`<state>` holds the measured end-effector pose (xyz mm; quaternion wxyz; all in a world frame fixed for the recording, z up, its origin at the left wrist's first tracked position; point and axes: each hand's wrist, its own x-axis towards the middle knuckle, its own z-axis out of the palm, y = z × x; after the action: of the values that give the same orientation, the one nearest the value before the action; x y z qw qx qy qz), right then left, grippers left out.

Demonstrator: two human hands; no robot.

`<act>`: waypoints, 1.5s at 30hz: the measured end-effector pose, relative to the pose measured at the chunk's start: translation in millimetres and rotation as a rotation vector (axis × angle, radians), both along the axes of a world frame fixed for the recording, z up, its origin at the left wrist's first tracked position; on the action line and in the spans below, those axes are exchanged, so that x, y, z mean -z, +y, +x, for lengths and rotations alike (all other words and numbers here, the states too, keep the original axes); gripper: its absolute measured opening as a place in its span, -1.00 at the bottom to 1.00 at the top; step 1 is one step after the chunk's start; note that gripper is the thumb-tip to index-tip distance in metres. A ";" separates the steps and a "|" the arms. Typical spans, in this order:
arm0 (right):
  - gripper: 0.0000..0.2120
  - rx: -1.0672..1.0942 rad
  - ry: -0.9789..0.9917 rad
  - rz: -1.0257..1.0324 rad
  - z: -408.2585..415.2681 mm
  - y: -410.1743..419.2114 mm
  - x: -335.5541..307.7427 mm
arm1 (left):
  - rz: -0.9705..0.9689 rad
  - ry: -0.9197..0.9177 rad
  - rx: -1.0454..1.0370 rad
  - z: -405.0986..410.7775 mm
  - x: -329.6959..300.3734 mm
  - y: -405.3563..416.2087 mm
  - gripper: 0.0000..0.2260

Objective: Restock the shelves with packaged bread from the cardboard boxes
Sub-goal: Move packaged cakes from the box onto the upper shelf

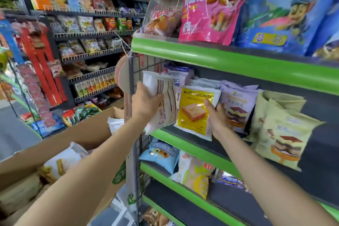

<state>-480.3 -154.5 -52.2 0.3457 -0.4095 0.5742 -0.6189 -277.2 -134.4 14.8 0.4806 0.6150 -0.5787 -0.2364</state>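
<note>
Left hand (146,101) fingers grasping striped bread pack (163,101), right hand (217,115) fingers gripping yellow bread pack (196,112)

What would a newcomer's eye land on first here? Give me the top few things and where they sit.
First, both hands at the middle green-edged shelf: the left hand grips a white, brown-striped bread packet at the shelf's left end, and the right hand holds a yellow packet picturing toast beside it. Next, the big pink cartoon bag and blue cartoon bag on the top shelf. Lower left, an open cardboard box holds more packets.
</note>
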 end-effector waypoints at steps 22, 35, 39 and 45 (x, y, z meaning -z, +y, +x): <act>-0.83 -0.275 -0.447 0.002 28.5 6.8 -33.0 | -0.129 -0.086 0.620 -20.4 18.7 0.2 -0.72; -0.68 -0.095 0.111 -0.077 -9.7 20.4 -8.5 | 0.135 -0.175 0.421 -51.2 44.8 -37.0 -0.58; -0.61 -0.039 0.388 -0.037 -18.4 10.1 8.8 | 0.203 -0.308 0.367 -58.4 59.0 -52.9 -0.56; -0.42 -0.024 0.561 -0.066 -12.6 16.5 32.9 | 0.238 -0.510 0.385 -63.2 75.0 -55.9 -0.49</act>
<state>-492.9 -137.9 -85.0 0.1671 -0.5826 0.6220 -0.4957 -340.4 -190.3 -60.2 0.1920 0.5855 -0.7541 -0.2273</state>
